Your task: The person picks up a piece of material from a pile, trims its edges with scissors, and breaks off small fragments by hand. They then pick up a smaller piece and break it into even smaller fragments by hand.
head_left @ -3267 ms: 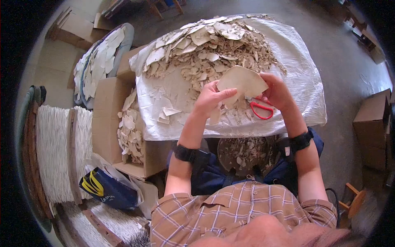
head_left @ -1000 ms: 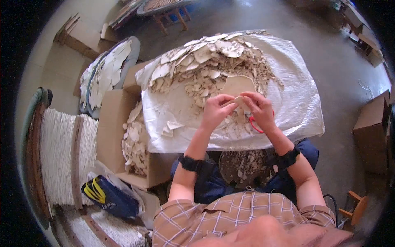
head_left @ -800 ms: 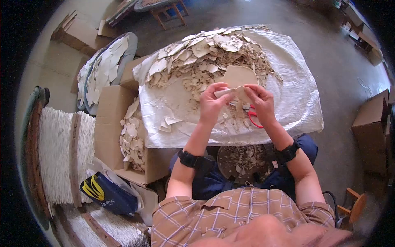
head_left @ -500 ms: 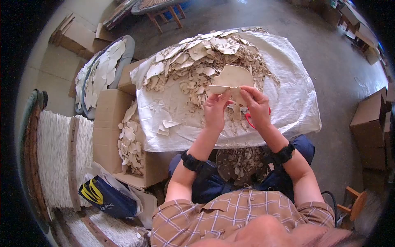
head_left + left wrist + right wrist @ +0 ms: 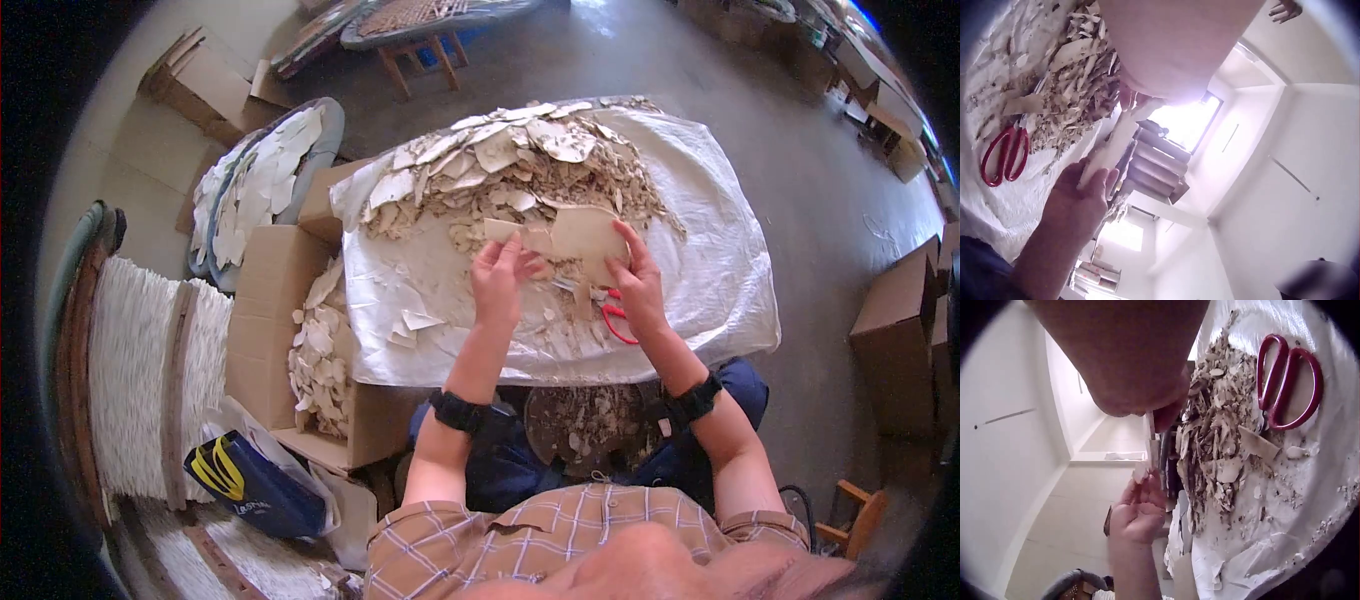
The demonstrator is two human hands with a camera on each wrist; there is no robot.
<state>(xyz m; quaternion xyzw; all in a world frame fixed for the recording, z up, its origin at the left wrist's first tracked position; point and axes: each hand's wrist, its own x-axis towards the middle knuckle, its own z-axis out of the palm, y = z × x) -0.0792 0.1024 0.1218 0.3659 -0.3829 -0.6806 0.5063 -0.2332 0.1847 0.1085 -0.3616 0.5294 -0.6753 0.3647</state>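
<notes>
In the head view my right hand (image 5: 637,280) pinches the right edge of a broad, flat, cream-coloured sheet (image 5: 585,232) with a rounded outline. My left hand (image 5: 497,285) holds a smaller pale flat piece (image 5: 502,230) at its fingertips, left of the sheet. Both hands are raised over the white cloth (image 5: 700,290). Red-handled scissors (image 5: 617,322) lie on the cloth beside my right hand; the left wrist view shows their red handles (image 5: 1005,156) whole. In the right wrist view the left hand's fingers (image 5: 1141,494) curl upward under a pale piece.
A heap of cream flakes and scraps (image 5: 500,165) covers the back of the cloth. To the left are an open cardboard box (image 5: 265,330) of pieces and a dark blue bag (image 5: 260,485). A round container (image 5: 585,425) of scraps sits between the knees, a wooden stool (image 5: 850,515) at right.
The hands, close together at the sheet's lower edge a second ago, have moved apart. The right has shifted to the sheet's right edge; the left has moved left with the small piece.
</notes>
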